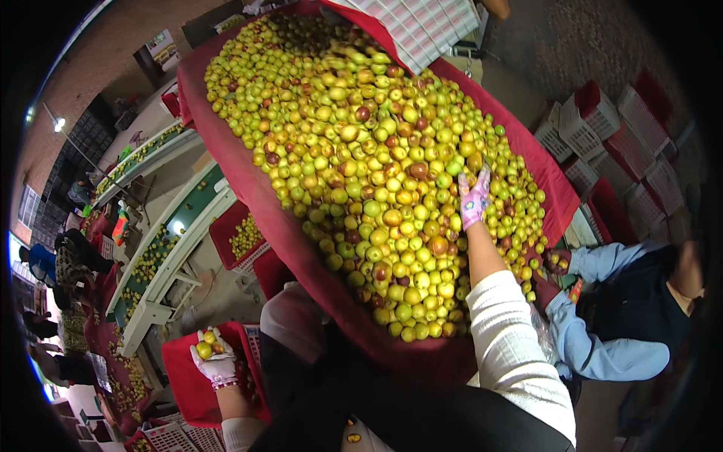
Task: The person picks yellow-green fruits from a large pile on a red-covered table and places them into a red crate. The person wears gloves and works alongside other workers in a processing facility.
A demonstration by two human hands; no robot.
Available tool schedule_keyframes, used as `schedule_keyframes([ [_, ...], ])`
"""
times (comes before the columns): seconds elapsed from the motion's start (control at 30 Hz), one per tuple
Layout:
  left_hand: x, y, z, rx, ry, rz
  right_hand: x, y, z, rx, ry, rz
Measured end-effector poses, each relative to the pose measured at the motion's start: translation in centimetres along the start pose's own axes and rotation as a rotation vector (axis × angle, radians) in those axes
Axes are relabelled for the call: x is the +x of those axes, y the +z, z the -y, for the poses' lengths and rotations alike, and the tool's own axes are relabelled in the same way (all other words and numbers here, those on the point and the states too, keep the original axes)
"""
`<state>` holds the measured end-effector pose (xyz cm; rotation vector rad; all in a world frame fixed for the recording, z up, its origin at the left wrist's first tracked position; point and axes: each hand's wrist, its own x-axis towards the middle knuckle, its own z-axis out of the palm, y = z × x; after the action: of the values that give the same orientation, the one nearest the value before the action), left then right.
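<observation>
A large heap of yellow-green jujubes, some with brown-red patches, covers a sloping table lined with red cloth. My right hand, in a pink patterned glove, reaches into the heap from the near side. Its fingers are spread around fruit at their tips; whether any is gripped is unclear. Low on the left, my left hand in a pale glove is palm up, with several jujubes resting in it. It is over a red-lined crate, whose inside is partly hidden by my hand and arm.
A white lattice crate with red lining is tipped over the heap's far end. At right, a co-worker's hands are at the heap's edge. Stacked crates stand behind. On the left run green conveyor belts carrying fruit, with people beyond.
</observation>
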<state>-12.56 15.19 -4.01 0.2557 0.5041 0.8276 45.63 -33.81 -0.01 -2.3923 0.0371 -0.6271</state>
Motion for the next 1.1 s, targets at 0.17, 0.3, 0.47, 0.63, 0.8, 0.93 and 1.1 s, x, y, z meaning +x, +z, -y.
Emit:
schedule_keyframes([
  [0.17,-0.9,-7.4,-3.5,0.013,0.078,-0.388,0.1,0.7,-1.7,0.088,-0.071,-0.061],
  [0.3,-2.4,-10.3,-4.8,0.004,0.084,-0.524,-1.6,-0.5,0.3,0.013,-0.070,-0.069],
  [0.47,-2.5,-11.1,-4.3,0.432,0.010,-0.647,-2.2,-0.8,-1.7,0.086,-0.168,-0.068],
  [0.63,-1.4,-8.7,-5.2,0.555,0.182,-0.681,-5.0,-3.1,-0.4,0.056,-0.177,-0.027],
  [0.8,-0.8,-0.2,-2.1,0.583,0.236,-0.265,-6.3,-4.8,-0.4,0.193,-0.126,0.047],
  [0.93,-1.5,5.1,2.4,0.585,0.169,0.037,-7.4,-6.3,-0.5,0.122,-0.156,0.036],
  [1.1,-3.0,7.9,9.7,0.572,-0.093,0.377,-9.8,-10.8,2.7,-0.014,-0.232,0.149],
])
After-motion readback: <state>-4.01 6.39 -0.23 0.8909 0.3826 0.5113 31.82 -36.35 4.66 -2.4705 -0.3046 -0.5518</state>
